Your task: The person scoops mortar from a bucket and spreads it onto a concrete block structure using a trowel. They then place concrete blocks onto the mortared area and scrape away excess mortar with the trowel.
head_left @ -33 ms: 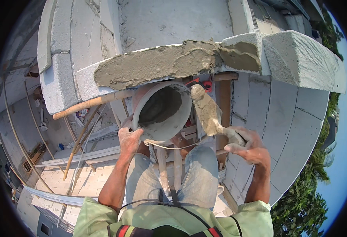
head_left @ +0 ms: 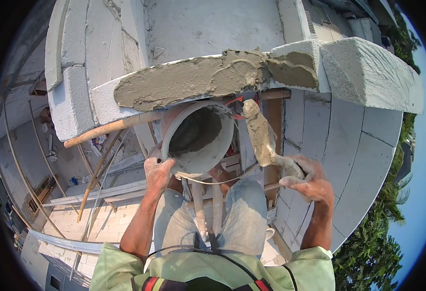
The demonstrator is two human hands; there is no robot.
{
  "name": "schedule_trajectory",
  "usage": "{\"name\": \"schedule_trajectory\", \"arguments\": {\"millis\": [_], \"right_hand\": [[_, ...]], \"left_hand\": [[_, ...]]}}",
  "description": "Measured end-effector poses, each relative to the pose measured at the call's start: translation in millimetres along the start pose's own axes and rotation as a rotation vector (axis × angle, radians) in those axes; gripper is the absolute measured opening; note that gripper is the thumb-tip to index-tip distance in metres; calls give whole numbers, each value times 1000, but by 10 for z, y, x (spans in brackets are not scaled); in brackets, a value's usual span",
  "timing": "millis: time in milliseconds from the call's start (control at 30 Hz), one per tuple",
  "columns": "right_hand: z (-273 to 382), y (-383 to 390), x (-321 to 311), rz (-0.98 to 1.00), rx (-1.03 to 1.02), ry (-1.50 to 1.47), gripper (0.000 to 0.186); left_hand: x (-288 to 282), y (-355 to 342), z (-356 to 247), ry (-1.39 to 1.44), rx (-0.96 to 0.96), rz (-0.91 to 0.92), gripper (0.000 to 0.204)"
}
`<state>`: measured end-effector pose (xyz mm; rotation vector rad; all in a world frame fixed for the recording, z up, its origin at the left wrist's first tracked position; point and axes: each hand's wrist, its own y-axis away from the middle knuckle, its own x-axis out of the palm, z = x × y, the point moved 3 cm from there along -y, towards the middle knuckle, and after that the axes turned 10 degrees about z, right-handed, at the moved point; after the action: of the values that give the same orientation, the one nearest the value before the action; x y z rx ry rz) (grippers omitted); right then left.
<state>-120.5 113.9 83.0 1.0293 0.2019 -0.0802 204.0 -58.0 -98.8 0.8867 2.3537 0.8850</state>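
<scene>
Left hand (head_left: 157, 170) and right hand (head_left: 311, 178) were curled closed; left forearm (head_left: 142, 218) and right forearm (head_left: 318, 220) stood below their grips.

Texts, labels, brands, numbers and signs: none that we can read, whether on the bucket (head_left: 196, 164), the trowel (head_left: 286, 165), the blocks (head_left: 392, 82), the shirt (head_left: 193, 262) or the straps (head_left: 150, 283), each listed by us without legible marking.

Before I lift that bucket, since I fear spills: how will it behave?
The bucket may tip, since only the left hand grips its rim. Mortar inside likely adds weight, and the smeared inner wall could feel slippery.
</scene>
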Motion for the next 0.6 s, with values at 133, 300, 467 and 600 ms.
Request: {"name": "schedule_trajectory", "arguments": {"millis": [133, 300, 467, 600], "right_hand": [[53, 146, -242, -135, -100, -170, 71], [242, 87, -420, -152, -208, -312, 69], [373, -16, -517, -121, -289, -415, 62], [257, 11, -591, -118, -277, -454, 60]], "left_hand": [[17, 42, 24, 9, -47, -35, 24], [-20, 35, 37, -77, -24, -6, 23], [-4, -6, 140, -98, -5, 9, 26], [8, -13, 84, -89, 34, 11, 34]]}}
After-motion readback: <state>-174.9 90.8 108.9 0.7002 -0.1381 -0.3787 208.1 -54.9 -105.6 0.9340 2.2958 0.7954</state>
